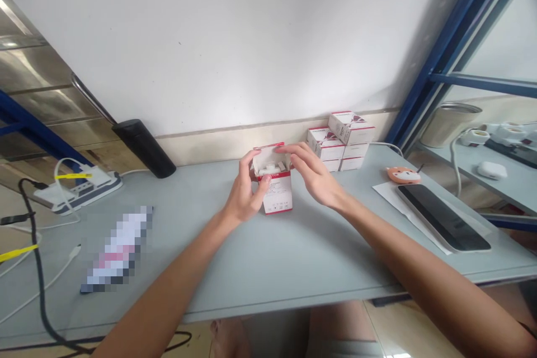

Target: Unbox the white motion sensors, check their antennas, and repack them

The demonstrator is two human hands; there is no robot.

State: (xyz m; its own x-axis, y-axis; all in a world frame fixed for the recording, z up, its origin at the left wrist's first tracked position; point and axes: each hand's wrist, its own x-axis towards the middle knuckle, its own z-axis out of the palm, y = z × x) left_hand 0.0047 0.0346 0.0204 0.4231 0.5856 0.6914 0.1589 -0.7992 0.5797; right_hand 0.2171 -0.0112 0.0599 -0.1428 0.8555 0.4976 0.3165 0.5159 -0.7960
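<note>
A small white and red box stands upright on the grey table in the middle of the view. Its top flap is open and white contents show inside. My left hand grips the box's left side, thumb on the front and fingers curled round the back. My right hand hovers at the box's upper right, its fingers stretched out and touching the open lid flap.
Several stacked white and red boxes stand against the wall behind. A tablet on paper and an orange animal-shaped item lie at right. A black cylinder, a power strip and cables lie at left. A blurred flat item lies front left.
</note>
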